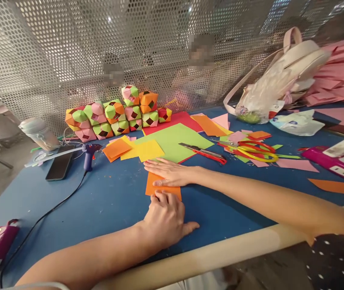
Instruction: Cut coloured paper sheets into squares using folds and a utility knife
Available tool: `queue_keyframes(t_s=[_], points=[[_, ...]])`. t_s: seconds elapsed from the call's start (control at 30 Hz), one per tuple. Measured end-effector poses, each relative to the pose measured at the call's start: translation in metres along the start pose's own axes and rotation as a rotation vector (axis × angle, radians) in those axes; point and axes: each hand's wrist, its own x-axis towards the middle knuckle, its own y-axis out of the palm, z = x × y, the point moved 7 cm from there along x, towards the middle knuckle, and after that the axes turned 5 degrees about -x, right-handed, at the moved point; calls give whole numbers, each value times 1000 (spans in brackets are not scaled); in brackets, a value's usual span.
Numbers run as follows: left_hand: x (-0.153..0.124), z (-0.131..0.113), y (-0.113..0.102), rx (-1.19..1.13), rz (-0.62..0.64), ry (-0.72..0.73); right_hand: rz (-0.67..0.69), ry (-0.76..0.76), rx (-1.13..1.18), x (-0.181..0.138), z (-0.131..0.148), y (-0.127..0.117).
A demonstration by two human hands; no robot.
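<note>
A small orange paper [159, 187] lies on the blue table [108, 197] in front of me. My right hand [168, 172] rests flat across its far edge, fingers stretched out toward the left. My left hand [165, 219] presses on the paper's near edge with fingers curled down onto it and the thumb out to the right. The paper looks folded along its near side.
Green, yellow, red and orange sheets [172, 141] lie beyond. A red box cutter [203, 153], scissors [255, 151], a purple glue gun [88, 155], a phone [59, 167] and stacked paper cubes [117, 114] surround them. A bag [283, 72] sits back right; a mesh screen stands behind.
</note>
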Motion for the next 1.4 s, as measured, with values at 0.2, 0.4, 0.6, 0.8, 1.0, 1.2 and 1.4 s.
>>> queue_keyframes(t_s=[0.2, 0.4, 0.6, 0.8, 1.0, 1.2, 1.4], points=[[-1, 2, -1, -30, -7, -15, -215, 302, -2, -24, -5, -14], [-1, 8, -8, -117, -107, 13, -316, 428, 151, -41, -17, -44], [0, 13, -27, -113, -280, 196, -897, 133, 105, -63, 11, -95], [5, 27, -21, -75, -264, 150, -536, -331, -99, -64, 28, -28], [15, 46, 8, -234, 9, -57, -344, -274, -50, -77, 11, -10], [15, 48, 7, -248, -27, -49, -232, -167, -177, -100, -3, -31], [19, 52, 9, -306, 25, -27, -517, 316, -208, -122, -63, -61]])
